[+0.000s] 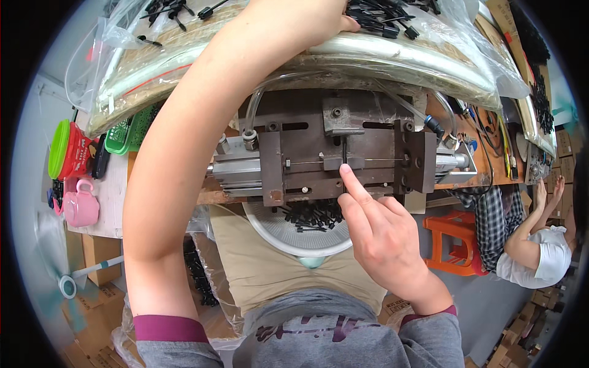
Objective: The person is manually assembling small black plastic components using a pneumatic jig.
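My right hand (383,239) is over the front of a dark metal fixture (300,144). Its index finger is stretched out, the tip touching a thin black rod (345,149) that stands across a small block in the middle; the other fingers curl loosely and the thumb is hidden. My left arm stretches far forward over the fixture. Only part of my left hand (322,21) shows at the top edge, beside a pile of small black plastic sticks with thicker ends (383,18). Its fingers are mostly out of the picture.
Silver air cylinders (236,172) flank the fixture, with clear hoses. A white basket (261,224) of black sticks sits below it. A plastic-wrapped tray (417,58) spans the far side. Left are a pink cup (81,205) and green basket (123,135); right, an orange stool (451,242) and another person (534,257).
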Motion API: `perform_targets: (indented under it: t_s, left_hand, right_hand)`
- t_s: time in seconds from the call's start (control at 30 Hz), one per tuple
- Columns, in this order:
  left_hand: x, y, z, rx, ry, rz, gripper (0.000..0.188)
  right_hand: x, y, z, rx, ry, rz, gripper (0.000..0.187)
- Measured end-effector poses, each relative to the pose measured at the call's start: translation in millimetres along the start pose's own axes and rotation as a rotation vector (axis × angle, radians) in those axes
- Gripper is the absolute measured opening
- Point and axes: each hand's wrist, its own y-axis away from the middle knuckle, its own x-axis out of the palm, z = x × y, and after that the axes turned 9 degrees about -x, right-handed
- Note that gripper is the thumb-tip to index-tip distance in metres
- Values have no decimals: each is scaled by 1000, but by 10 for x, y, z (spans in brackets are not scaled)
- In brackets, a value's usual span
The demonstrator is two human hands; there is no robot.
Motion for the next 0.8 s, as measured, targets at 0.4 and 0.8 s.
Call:
perform_targets:
  t_s: [0.4,0.8]
  left_hand:
    - [7,-213,126,127,-123,158,19]
    - [173,-12,530,235,112,-24,19]
  right_hand:
    - [-42,-11,-64,-29,-8,51,24]
    - [-37,6,-89,-17,-99,-10,24]
